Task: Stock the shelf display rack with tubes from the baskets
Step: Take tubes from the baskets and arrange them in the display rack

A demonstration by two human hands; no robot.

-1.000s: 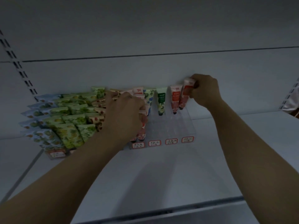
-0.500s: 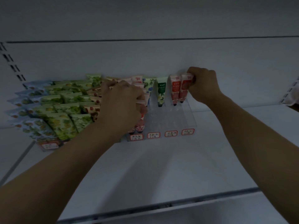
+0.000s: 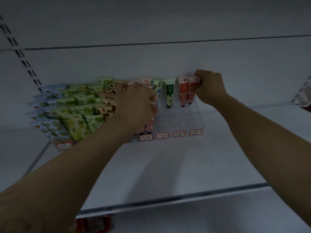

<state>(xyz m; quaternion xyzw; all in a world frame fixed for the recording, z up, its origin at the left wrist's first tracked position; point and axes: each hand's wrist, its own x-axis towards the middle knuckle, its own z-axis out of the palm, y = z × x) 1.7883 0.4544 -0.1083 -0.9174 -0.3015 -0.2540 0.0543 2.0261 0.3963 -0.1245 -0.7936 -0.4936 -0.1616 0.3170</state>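
White shelving bay in dim light.
A pale back panel (image 3: 168, 64) crossed by a dark horizontal seam (image 3: 168, 43) stands behind the white shelf (image 3: 168, 165). Slotted uprights run up at the left (image 3: 21, 59) and right (image 3: 301, 89) edges. A grey metal rail (image 3: 168, 198) fronts the shelf, and blurred reddish packets (image 3: 94, 224) lie below it.

Clear glossy plastic rack (image 3: 198, 115)

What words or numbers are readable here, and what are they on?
Tags on the rack front: red-bordered, print too blurred to read.
Green tube: white lettering, too small to read.
Red tubes: print blurred.
No text is legible.
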